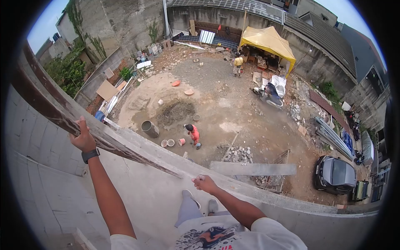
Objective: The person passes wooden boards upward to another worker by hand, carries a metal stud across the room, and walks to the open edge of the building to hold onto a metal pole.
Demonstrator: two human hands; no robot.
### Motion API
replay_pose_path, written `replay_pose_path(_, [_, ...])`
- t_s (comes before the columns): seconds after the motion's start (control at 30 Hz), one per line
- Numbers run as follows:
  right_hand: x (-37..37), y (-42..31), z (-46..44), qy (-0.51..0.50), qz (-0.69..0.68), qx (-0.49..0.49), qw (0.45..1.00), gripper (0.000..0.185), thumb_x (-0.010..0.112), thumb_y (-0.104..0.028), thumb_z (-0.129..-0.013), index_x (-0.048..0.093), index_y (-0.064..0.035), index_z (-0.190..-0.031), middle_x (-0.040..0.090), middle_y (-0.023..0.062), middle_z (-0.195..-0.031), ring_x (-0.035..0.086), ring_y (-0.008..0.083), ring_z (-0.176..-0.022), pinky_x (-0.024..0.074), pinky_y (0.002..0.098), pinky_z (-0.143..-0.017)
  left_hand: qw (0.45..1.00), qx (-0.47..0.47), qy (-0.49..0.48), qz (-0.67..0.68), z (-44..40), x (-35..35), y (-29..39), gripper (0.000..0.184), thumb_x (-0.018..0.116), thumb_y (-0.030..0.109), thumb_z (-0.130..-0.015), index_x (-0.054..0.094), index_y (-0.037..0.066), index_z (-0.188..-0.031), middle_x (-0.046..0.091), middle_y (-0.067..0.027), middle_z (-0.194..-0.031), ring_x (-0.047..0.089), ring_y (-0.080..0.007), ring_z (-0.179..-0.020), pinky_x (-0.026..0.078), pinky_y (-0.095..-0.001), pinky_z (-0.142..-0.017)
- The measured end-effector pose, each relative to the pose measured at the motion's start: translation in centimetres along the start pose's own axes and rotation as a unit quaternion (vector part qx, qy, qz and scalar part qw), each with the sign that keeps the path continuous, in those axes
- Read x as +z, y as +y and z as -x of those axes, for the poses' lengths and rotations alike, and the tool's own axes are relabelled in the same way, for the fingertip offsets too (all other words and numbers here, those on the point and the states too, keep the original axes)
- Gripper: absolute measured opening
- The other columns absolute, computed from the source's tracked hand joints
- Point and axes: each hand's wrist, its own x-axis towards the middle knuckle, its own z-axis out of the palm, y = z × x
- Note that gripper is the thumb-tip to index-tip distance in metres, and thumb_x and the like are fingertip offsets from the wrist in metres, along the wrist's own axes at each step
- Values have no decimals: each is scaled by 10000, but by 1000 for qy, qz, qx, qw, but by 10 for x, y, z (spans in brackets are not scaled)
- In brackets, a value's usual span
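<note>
My left hand [84, 139], with a dark watch on its wrist, is closed around the edge of a long dark brown beam [54, 112] streaked with pale smears. The beam runs from the upper left down to a tip close to the concrete ledge [246, 189]. I cannot tell whether it is wood or metal. My right hand [204, 184] is held in front of my body near the ledge, its fingers curled in and pressed together. Whatever it may hold is too small to make out. My shoes [213, 205] stand on the concrete floor [141, 196] behind the ledge.
Beyond the ledge is a drop to a yard. Down there, a person in orange [193, 135] is near buckets [171, 143] and a drum [149, 129]. Another person [237, 65] stands by a yellow canopy [268, 41]. A grey plank [254, 168] and a car [334, 175] lie right.
</note>
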Motion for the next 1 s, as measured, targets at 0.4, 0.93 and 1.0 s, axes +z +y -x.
replay_pose_path(0.4, [120,-268,-46,-192,26,-228,954,394,642,-438,-876,572,-52,-911,567,-6,-738,548,90,-675,455,250,-649,987,-122,-79,66,39,-23,-47,103,659,43,-840,571,28,-788,526,8,-697,472,-71,-593,388,-220,-561])
replay_pose_path(0.93, [260,-427,-58,-293,0,-537,791,591,793,-477,-677,538,-15,-944,600,92,-681,597,266,-634,456,351,-616,893,-276,-256,247,61,-81,-131,299,661,217,-864,521,-14,-992,601,-127,-774,614,-259,-739,502,-427,-771])
replay_pose_path(1.0, [262,-428,-60,-296,0,-551,780,545,792,-435,-687,539,-14,-924,595,97,-659,589,264,-607,444,346,-590,872,-282,-284,281,55,-79,-127,339,661,252,-868,517,-26,-999,620,-162,-795,633,-292,-755,511,-457,-789])
